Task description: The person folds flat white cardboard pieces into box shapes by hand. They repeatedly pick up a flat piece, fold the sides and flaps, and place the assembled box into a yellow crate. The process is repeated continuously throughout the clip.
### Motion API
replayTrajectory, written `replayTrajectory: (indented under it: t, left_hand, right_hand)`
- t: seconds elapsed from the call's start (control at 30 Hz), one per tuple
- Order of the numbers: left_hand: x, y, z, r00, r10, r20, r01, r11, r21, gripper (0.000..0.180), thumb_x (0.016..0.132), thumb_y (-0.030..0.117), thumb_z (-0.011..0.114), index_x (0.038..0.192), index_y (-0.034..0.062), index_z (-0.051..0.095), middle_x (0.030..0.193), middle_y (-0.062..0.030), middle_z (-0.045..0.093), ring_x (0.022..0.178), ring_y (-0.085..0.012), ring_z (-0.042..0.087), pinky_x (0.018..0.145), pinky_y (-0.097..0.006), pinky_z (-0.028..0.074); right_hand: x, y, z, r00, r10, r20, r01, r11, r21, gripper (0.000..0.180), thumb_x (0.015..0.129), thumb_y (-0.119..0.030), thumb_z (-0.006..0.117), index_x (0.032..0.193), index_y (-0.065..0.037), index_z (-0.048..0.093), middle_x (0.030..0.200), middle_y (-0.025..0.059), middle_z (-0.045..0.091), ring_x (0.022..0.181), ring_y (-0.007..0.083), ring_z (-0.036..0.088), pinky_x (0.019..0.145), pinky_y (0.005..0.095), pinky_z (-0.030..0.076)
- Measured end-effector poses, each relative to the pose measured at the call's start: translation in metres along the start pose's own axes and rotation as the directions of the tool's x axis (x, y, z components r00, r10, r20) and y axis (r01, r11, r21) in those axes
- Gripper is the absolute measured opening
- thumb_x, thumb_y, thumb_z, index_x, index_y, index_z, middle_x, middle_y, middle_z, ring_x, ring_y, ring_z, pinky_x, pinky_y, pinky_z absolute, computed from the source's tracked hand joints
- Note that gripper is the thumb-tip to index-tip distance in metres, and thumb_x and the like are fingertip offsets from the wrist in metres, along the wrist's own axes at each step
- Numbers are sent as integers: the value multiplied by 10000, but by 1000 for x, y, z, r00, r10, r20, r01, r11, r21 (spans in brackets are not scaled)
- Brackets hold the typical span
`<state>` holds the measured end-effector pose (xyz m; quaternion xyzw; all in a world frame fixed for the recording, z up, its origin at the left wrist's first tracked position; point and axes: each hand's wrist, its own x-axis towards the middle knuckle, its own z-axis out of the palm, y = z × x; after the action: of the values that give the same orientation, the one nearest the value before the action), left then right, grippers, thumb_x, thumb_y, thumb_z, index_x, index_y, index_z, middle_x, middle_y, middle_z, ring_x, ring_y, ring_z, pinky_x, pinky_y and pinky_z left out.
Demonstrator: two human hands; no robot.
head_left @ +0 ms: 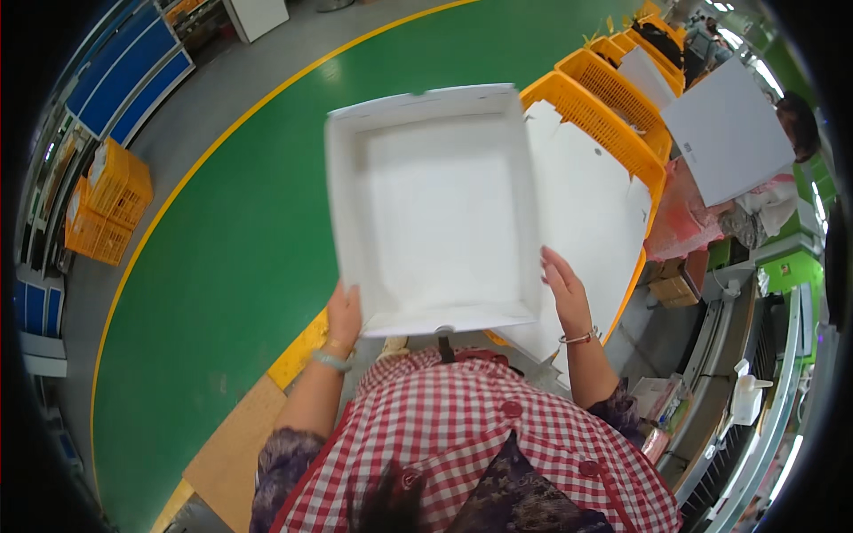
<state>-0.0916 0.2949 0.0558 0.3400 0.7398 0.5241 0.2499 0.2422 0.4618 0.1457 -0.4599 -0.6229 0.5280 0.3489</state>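
A shallow white cardboard box [435,222], its open side facing up and nothing in it, is raised in front of my body. My left hand [345,309] grips its near left corner, with most of the fingers hidden behind the wall. Close beside the box's right wall is my right hand [567,289], its fingers stretched out; whether the fingertips touch the cardboard is hard to tell. Flat white cardboard sheets [586,213] lie to the right, partly behind the box.
Yellow plastic crates [613,93] line up at the far right, near a white carton [729,133]. A metal-railed conveyor [711,400] with a white bottle [749,397] runs at the right. More yellow crates [111,200] are stacked at the left, past the green floor [222,231].
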Motion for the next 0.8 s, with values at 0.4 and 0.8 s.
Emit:
replayTrajectory:
  t: [0.4,0.8]
  left_hand:
    - [0,0,-44,977,204,-58,-203,979,22,383,934,118,502,1229,-124,464,1151,-218,595,1023,-270,576,920,-341,431]
    - [45,-53,27,909,111,401,-177,976,130,418,883,95,496,1279,-40,478,1124,-247,611,1019,-348,608,889,-362,463]
  right_hand:
    - [165,-144,1,950,-285,125,301,944,-136,473,981,-384,417,1286,-42,534,1219,92,591,1078,194,581,854,296,487]
    - [166,-10,-96,977,194,-93,-214,918,-335,439,897,-356,510,1121,2,633,1048,112,652,881,205,649,732,305,546]
